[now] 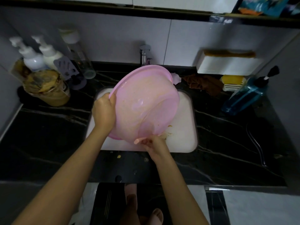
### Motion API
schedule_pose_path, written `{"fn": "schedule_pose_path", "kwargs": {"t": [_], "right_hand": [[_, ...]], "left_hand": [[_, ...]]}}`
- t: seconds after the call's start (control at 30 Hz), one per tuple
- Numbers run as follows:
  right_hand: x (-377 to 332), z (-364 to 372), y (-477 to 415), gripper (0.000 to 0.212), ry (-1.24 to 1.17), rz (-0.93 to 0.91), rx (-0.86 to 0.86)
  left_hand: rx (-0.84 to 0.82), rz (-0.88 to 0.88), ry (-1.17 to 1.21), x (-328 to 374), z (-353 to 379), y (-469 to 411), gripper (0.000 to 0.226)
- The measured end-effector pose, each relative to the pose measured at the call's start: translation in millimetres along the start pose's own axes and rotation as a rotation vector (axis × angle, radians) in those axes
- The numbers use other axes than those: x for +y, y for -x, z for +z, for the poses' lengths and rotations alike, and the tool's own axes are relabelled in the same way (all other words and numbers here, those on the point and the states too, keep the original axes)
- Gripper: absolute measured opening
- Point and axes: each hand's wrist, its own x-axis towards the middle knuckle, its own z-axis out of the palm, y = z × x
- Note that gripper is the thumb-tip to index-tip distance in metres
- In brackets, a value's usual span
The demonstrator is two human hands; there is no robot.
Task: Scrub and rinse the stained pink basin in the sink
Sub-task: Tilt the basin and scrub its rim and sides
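Head view looks down on the pink basin [146,101], tipped on edge over the white sink [183,127], its stained inside facing the camera and its top rim just below the faucet [145,54] at 12 o'clock. The left hand [103,111] grips the rim at 9 o'clock, fingers curled over the edge, forearm reaching in from 7 o'clock. The right hand [152,144] sits at the basin's 6 o'clock edge, fingers curled, one pointing toward 9 o'clock; whether it actually clasps the rim is unclear.
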Motion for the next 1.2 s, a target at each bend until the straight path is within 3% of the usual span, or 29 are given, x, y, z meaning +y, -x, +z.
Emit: {"fn": "schedule_pose_path", "kwargs": {"t": [0.07,0.13,0.23,0.47,0.57,0.7,0.83,0.9,1.0,1.13,1.2], "right_hand": [[-4,-1,0,0.020,-0.116,0.074,0.004],[-5,0,0,0.019,-0.086,0.093,0.011],[-5,3,4,0.024,0.016,0.110,-0.012],[-34,-18,36,0.035,-0.070,0.204,0.007],[-21,-39,50,0.037,-0.074,0.106,0.106],[2,-53,60,0.042,0.166,-0.040,0.313],[10,-43,56,0.032,0.330,-0.286,0.266],[14,-30,45,0.039,0.460,-0.387,0.269],[32,-8,45,0.050,0.641,-0.396,0.350],[57,19,86,0.058,0.781,-0.468,0.211],[36,14,67,0.057,0.807,-0.494,0.234]], "left_hand": [[0.006,0.003,0.001,-2,0,-1,0.037],[0.001,0.008,-0.006,-4,0,-3,0.037],[-0.015,-0.002,-0.001,-5,-1,-5,0.037],[-0.114,-0.024,0.141,-13,-12,-14,0.039],[-0.086,-0.035,0.257,-18,-20,-12,0.037],[-0.049,-0.155,0.334,-21,-23,-1,0.034],[-0.014,-0.212,0.344,-23,-23,9,0.033],[-0.008,-0.237,0.342,-23,-21,11,0.034],[0.028,-0.254,0.336,-25,-16,16,0.037],[0.043,-0.251,0.344,-27,-15,17,0.041],[0.050,-0.249,0.343,-31,-15,17,0.044]]}}
